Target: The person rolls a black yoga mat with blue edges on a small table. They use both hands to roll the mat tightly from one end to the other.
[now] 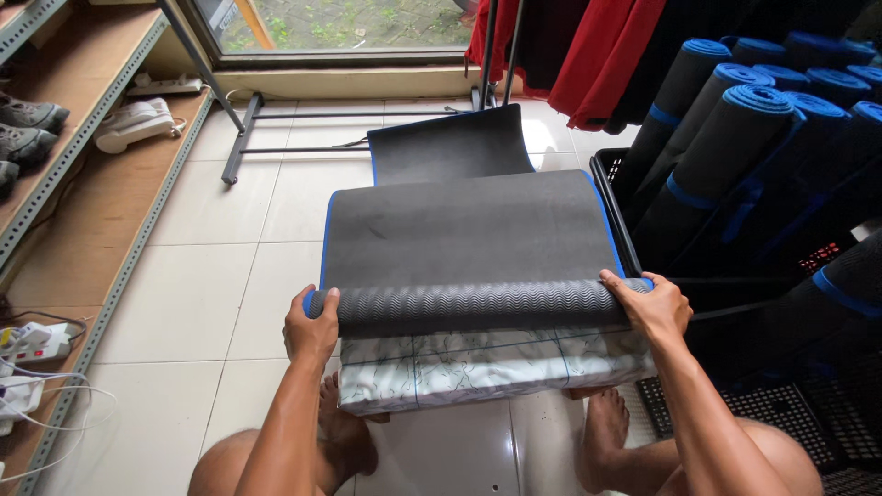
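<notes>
A dark grey foam mat (469,225) with blue edges lies stretched out over the floor, its far end curling upward. Its near end is wound into a roll (473,308) with a wavy ribbed surface, resting on a white marbled cushion (487,367). My left hand (310,326) grips the left end of the roll. My right hand (648,303) presses on the roll's right end, fingers over the top. My knees and bare feet show below.
Several rolled dark mats with blue bands (735,129) stand in a black crate (625,211) at right. Red clothes (588,46) hang on a rack behind. A metal shelf (83,184) with shoes and power strips lines the left wall. The floor is pale tile.
</notes>
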